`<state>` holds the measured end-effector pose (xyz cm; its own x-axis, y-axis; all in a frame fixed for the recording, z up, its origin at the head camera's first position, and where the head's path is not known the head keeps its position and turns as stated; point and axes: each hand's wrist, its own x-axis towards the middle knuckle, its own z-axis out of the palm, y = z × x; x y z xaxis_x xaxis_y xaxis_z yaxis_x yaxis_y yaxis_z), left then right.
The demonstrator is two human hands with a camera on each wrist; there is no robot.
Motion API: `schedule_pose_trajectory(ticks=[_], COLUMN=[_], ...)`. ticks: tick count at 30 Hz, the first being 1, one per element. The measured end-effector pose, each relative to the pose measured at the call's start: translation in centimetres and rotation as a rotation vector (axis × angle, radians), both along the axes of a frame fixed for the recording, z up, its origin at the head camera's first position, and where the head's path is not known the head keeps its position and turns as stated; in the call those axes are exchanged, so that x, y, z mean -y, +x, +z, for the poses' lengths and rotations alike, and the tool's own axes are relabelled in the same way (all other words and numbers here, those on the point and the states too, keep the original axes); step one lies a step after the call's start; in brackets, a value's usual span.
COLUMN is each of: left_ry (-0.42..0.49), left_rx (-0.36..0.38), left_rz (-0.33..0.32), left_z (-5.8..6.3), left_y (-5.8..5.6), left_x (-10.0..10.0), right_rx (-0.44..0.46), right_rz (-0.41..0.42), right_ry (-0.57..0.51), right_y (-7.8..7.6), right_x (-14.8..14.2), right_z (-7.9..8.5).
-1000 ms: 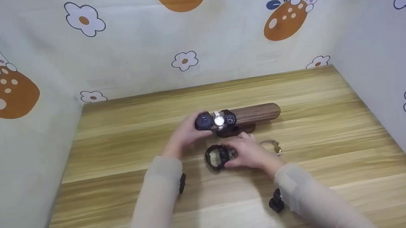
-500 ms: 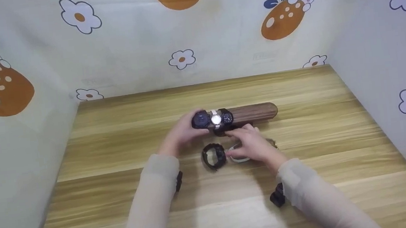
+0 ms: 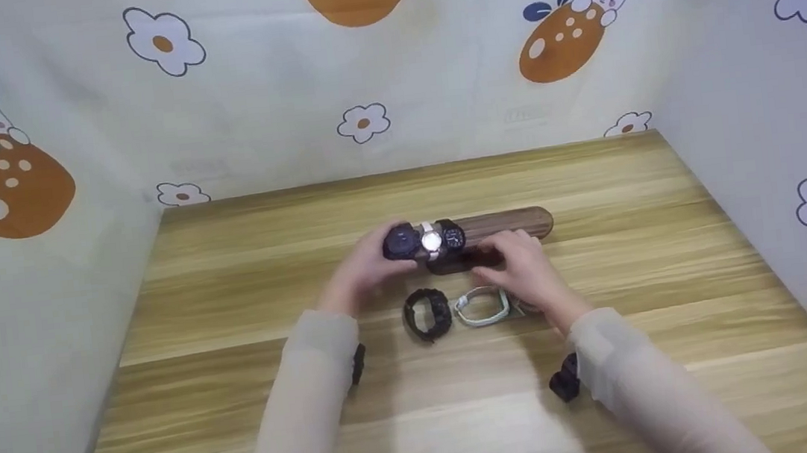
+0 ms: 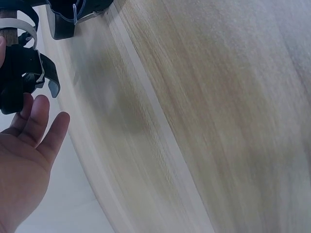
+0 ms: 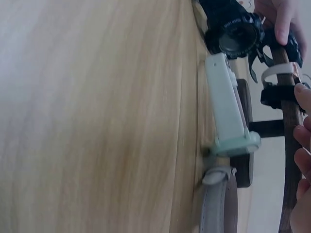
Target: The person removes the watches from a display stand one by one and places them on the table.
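Stand [image 3: 500,222] runs from left grip [image 3: 367,268] past right grip [image 3: 529,269], carrying black watch [image 3: 399,243], white watch [image 3: 432,241], square watch [image 3: 454,238]; left grip curled round black watch; right grip part open, no hold visible, near square watch; on desk [image 3: 468,415], nearer the wearer than right grip: dark watch [image 3: 442,312], pale watch [image 5: 226,99]

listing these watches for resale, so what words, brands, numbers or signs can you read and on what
Nothing can be read for certain.
Black watch on the table: bezel lettering, blurred.
Black square-faced watch on the watch stand: dial marks, too small.
White-strapped watch: dial too small.
Round black watch: face too blurred.
Patterned backdrop: faint print, illegible.
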<state>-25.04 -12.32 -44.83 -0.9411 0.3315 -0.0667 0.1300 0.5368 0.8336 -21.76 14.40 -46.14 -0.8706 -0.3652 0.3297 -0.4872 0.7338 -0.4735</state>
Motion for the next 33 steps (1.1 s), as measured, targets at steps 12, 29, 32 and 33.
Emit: schedule_pose_trajectory(ticks=[12,29,32,33], left_ry=[0.008,0.026,0.024,0.027], left_rx=[0.002,0.029,0.029,0.031], left_rz=[-0.005,0.024,0.026,0.028], left_z=[-0.1,0.0,0.1,0.1], left_y=[0.1,0.2,0.2,0.3], left_x=[0.1,0.0,-0.1,-0.1], right_rx=[-0.086,0.073,0.087,0.090], right_rz=[-0.044,-0.197,-0.213,-0.215], right_ry=[-0.047,0.038,0.052,0.055], right_y=[-1.5,-2.2,-2.4,-2.4], right_x=[-2.3,-3.9,-4.2,-4.3], right_z=[0.4,1.4,1.5,1.5])
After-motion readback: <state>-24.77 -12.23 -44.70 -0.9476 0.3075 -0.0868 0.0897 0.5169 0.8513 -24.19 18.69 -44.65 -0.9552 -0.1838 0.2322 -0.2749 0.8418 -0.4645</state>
